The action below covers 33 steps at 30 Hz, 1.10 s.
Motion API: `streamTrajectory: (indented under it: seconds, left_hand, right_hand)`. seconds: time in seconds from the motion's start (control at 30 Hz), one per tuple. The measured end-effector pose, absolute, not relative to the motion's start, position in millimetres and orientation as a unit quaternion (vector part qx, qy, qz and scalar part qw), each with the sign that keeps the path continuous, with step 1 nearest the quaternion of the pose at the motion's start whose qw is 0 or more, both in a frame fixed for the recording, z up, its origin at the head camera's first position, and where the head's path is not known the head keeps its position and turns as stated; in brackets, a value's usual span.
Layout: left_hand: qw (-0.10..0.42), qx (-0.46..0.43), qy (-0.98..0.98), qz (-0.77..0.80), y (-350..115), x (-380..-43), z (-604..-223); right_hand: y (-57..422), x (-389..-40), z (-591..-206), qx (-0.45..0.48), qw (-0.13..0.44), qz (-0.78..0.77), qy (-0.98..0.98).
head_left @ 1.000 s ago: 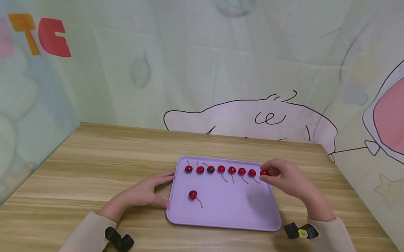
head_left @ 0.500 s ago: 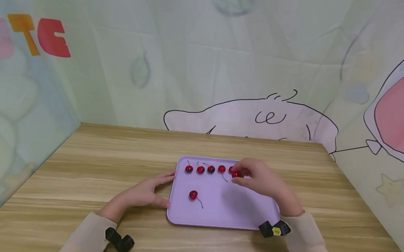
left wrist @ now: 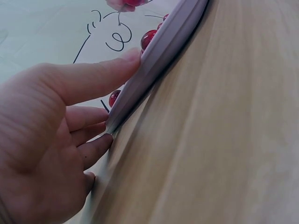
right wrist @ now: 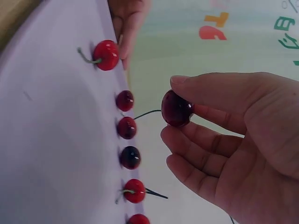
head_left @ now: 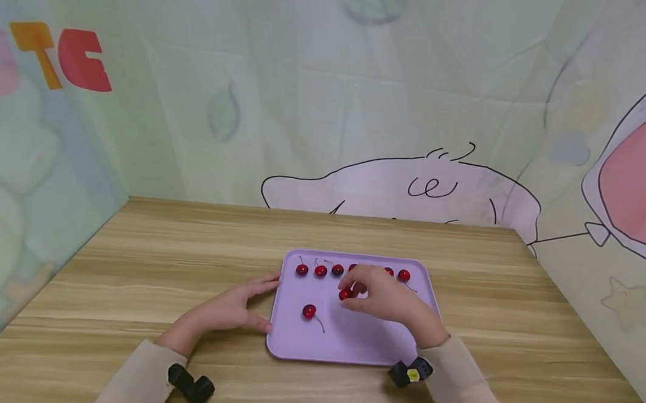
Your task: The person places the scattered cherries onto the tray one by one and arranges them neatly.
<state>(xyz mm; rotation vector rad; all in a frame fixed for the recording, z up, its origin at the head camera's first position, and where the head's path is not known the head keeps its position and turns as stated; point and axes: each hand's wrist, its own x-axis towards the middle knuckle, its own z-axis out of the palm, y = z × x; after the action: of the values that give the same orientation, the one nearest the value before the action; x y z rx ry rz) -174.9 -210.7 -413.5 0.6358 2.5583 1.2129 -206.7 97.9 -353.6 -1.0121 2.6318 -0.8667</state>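
My right hand (head_left: 381,294) pinches a dark red cherry (right wrist: 177,108) between thumb and fingers, held above the lilac tray (head_left: 348,349). A row of cherries runs along the tray's far side; in the head view the hand hides part of it. Nearer the front left lies a single cherry (head_left: 308,311), its stem pointing to the lower right. My left hand (head_left: 230,306) touches the tray's left edge, thumb toward the front and fingers toward the back. In the left wrist view, that thumb (left wrist: 100,77) lies against the rim with the fingers spread along the edge.
The tray sits on a wood-grain table (head_left: 189,237). Behind the table hangs a pale backdrop cloth (head_left: 305,115) with cartoon drawings, and further cloth closes in both sides. Each wrist wears a small black camera, one on the left cuff (head_left: 133,377).
My right hand has moved left from the row's right end, carrying the cherry off it, then toward the front over the tray. The left hand has kept its place.
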Motion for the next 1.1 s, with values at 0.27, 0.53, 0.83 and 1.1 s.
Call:
streamTrajectory:
  seconds: [0.27, 0.53, 0.83, 1.1]
  left_hand:
    - [0.123, 0.216, 0.877, 0.411, -209, -176, -414]
    - [0.122, 0.221, 0.874, 0.416, -209, -178, -414]
    - [0.123, 0.216, 0.875, 0.416, -210, -177, -414]
    - [0.119, 0.222, 0.874, 0.417, -211, -176, -414]
  right_hand:
    - [89, -209, -369, -0.348, 0.108, -0.282, 0.888]
    - [83, -212, -382, -0.359, 0.120, -0.275, 0.884]
    - [80, -212, -389, -0.358, 0.119, -0.266, 0.887]
    - [79, -212, -391, -0.360, 0.117, -0.260, 0.888]
